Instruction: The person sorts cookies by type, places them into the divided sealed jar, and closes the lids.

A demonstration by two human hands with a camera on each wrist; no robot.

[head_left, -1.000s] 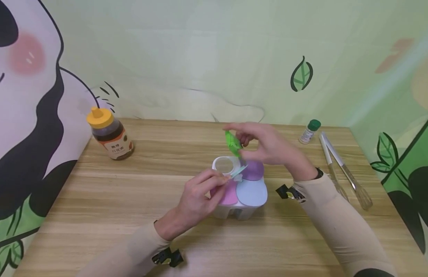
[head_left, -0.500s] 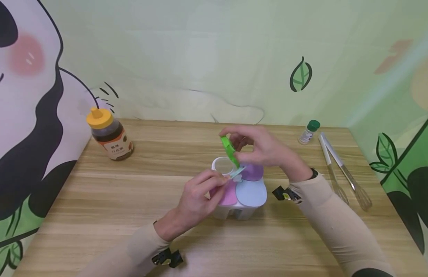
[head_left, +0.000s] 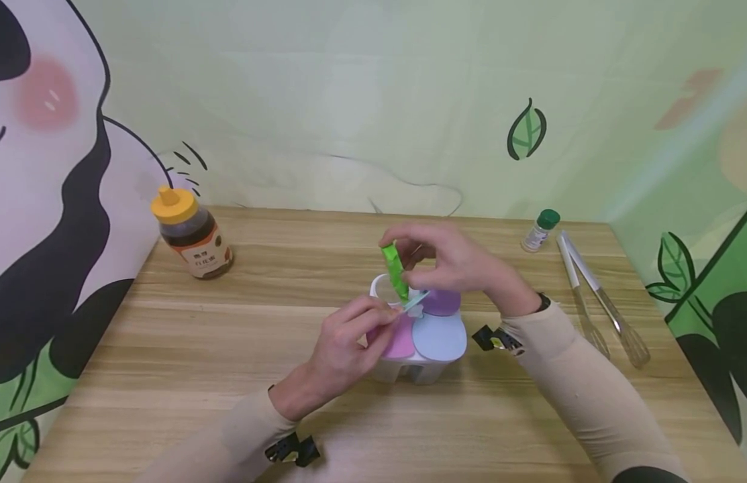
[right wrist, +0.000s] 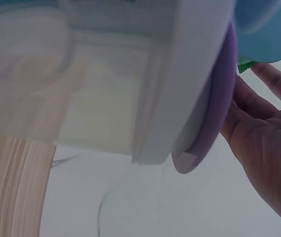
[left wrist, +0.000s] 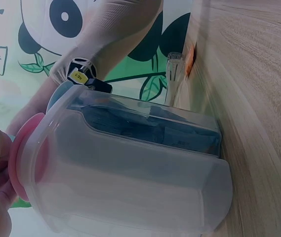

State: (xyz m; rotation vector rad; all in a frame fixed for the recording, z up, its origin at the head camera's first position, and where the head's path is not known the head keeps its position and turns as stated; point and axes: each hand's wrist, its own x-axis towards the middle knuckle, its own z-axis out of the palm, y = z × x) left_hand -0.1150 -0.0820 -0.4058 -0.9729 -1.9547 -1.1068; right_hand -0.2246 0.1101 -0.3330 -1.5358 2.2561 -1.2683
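Observation:
A four-part storage box (head_left: 421, 374) with clear walls stands at the middle of the table, its lids pink (head_left: 400, 341), light blue (head_left: 441, 337) and purple (head_left: 443, 302). Its back-left compartment is uncovered. My left hand (head_left: 352, 339) pinches the raised teal lid (head_left: 418, 300), seen nearly edge-on. Between the thumb and fingers of my right hand (head_left: 458, 258) is a small bright green packet (head_left: 394, 270), tilted, its lower end over the uncovered opening. In the right wrist view only a serrated corner of the green packet (right wrist: 245, 64) shows, beside the purple lid (right wrist: 219, 103).
A honey bottle (head_left: 198, 245) with a yellow cap stands at the back left. At the back right are a small green-capped jar (head_left: 537, 231) and metal tongs (head_left: 603, 292). A printed cloth (head_left: 325, 100) hangs behind the table's back edge.
My right hand has moved slightly left and down, bringing the green packet from behind the box to over the uncovered compartment. My left hand stays at the teal lid.

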